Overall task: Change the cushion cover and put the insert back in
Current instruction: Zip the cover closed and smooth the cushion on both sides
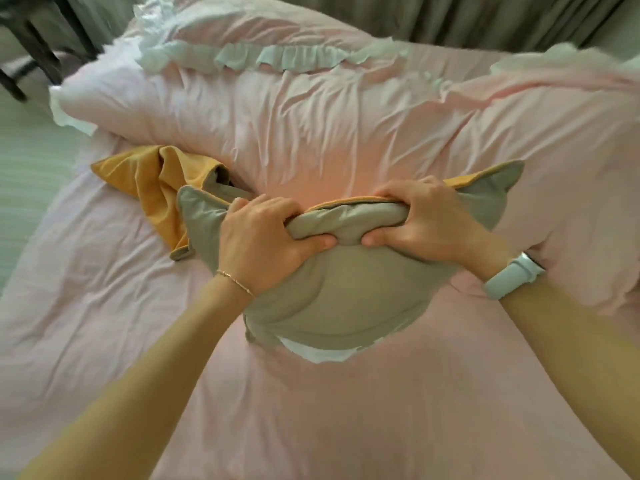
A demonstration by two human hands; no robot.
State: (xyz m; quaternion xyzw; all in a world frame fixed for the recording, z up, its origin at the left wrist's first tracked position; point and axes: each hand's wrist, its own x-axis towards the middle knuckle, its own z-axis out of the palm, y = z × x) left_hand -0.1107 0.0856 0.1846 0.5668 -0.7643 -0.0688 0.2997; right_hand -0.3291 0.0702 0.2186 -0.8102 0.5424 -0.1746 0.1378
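Both hands clench the far edge of the cushion (339, 296). Left hand (266, 237) grip: fingers curled over the top of the bunched grey fabric, thumb pressed in from the near side. Right hand (426, 220) grip: same, fingers wrapped over the edge, thumb underneath pointing toward the left thumb. The thumbs sit near each other, not touching. The fabric between the hands is rolled into a thick fold.

The cushion is grey, with a yellow strip along the far seam. It lies on the bed (311, 410), at the middle of the view, puffed up, two flat corners sticking out left and right beyond the hands. A bit of white insert (318, 351) shows at the near edge, poking out under the grey cover.

Left wrist carries a thin bracelet (235, 283). Right wrist carries a pale blue watch (512, 275). Both forearms are bare.

A second cover (152, 188), yellow with grey lining, lies crumpled on the bed just left of the cushion, touching its left corner.

Behind the cushion, two pink pillows: one (242, 109) with a white frill along its far edge, another (561, 116) at the right. Sheet pink, wrinkled. Grey-green curtain (450, 15) at the back. Dark furniture legs (31, 46) at the top left.
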